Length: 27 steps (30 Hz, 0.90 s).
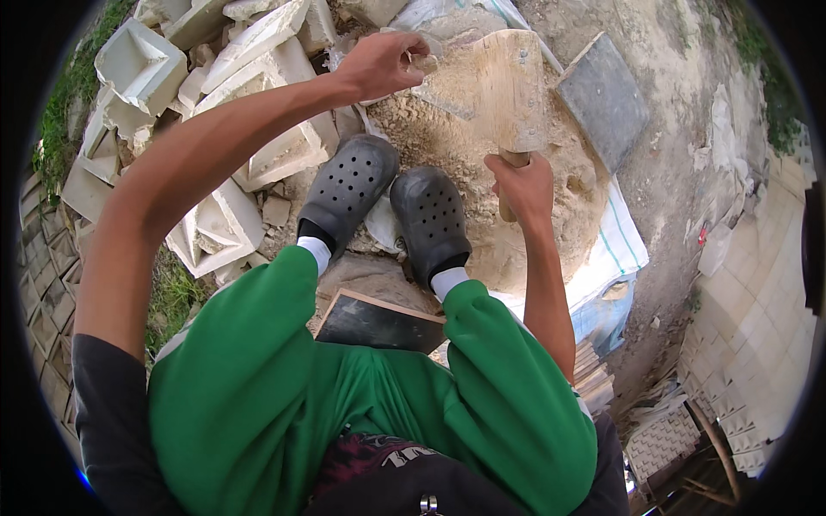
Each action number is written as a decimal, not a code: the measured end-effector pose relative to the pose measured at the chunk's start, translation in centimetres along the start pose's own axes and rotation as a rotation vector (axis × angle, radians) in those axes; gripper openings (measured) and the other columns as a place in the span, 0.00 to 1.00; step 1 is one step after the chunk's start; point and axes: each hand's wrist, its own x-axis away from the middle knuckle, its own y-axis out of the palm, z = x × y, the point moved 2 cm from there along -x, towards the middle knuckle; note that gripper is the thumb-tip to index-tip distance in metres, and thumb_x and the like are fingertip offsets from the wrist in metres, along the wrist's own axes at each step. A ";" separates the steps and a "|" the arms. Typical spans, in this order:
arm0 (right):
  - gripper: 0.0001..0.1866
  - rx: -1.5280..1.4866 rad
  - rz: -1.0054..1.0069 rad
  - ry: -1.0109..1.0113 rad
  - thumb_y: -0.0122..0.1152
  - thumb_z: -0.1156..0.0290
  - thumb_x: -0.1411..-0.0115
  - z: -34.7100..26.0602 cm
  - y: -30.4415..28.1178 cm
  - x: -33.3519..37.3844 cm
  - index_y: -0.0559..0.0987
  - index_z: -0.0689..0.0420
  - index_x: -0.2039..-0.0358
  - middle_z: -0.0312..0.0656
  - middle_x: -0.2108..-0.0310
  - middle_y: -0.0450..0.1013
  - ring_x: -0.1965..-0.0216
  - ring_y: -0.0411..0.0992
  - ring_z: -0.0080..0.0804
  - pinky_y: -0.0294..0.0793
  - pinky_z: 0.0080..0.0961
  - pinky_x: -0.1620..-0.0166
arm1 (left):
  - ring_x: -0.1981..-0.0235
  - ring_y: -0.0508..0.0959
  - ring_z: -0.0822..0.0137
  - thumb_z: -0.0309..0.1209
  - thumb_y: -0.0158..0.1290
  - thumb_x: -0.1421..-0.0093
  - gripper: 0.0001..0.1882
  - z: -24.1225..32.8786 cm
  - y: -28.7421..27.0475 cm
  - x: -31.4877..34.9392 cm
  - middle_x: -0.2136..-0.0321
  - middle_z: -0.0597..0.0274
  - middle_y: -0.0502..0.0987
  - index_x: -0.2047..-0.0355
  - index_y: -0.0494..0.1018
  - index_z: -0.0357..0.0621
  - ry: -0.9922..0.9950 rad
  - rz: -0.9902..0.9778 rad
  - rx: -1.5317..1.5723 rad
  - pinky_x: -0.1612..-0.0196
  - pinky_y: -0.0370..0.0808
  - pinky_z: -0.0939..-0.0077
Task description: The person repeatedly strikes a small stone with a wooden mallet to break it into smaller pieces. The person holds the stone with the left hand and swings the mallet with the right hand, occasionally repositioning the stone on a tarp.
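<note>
My right hand [527, 185] is closed around the handle of a broad wooden paddle [509, 90], its flat, pale, dusty blade pointing away from me. The blade hangs over a heap of tan powder [495, 249] on a white woven sheet [621, 232]. To the left of the blade, my left hand [387, 64] has its fingers curled toward the thumb at the heap's far left edge. What its fingertips hold, if anything, is too small to make out.
Pale moulded blocks with recessed faces [142, 64] are piled at the left. A grey square slab [605, 101] lies right of the heap. My feet, in grey clogs [430, 219], stand at its near side, with a dark wood-edged board [379, 322] between my legs.
</note>
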 end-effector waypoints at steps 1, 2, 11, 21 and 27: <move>0.19 0.025 0.023 -0.011 0.69 0.61 0.48 -0.2 -0.2 0.0 0.84 0.66 0.65 0.48 0.76 0.81 0.75 0.82 0.36 0.79 0.33 0.66 | 0.59 0.83 0.61 0.37 0.64 0.42 0.21 0.5 0.4 -0.4 0.58 0.57 0.83 0.50 0.77 0.41 -0.009 0.020 0.042 0.52 0.80 0.65; 0.18 -0.005 0.095 -0.103 0.70 0.61 0.47 0.0 0.1 -0.3 0.84 0.66 0.67 0.46 0.77 0.81 0.76 0.81 0.33 0.78 0.31 0.67 | 0.59 0.83 0.61 0.37 0.63 0.42 0.21 0.9 0.5 -1.0 0.58 0.56 0.83 0.50 0.77 0.42 -0.006 0.031 0.054 0.52 0.80 0.65; 0.19 -0.048 0.030 -0.083 0.74 0.60 0.43 4.2 3.6 -3.2 0.85 0.66 0.66 0.43 0.78 0.80 0.77 0.79 0.27 0.76 0.30 0.70 | 0.54 0.82 0.59 0.33 0.64 0.42 0.21 1.2 2.9 -3.1 0.53 0.55 0.80 0.48 0.76 0.43 0.007 0.063 0.047 0.48 0.79 0.66; 0.22 -0.664 -0.143 -0.055 0.72 0.60 0.39 4.3 5.4 -1.9 0.75 0.63 0.55 0.40 0.72 0.76 0.77 0.76 0.28 0.77 0.28 0.73 | 0.50 0.79 0.52 0.37 0.64 0.43 0.18 0.3 3.7 -1.8 0.55 0.54 0.81 0.55 0.76 0.45 0.209 0.170 -0.167 0.43 0.73 0.58; 0.17 -0.548 -0.157 0.000 0.70 0.62 0.37 4.6 5.1 -2.7 0.77 0.62 0.59 0.37 0.74 0.74 0.80 0.74 0.26 0.75 0.28 0.77 | 0.50 0.80 0.52 0.41 0.65 0.41 0.18 0.6 3.4 -1.0 0.55 0.54 0.82 0.56 0.77 0.45 0.152 0.143 -0.140 0.44 0.73 0.58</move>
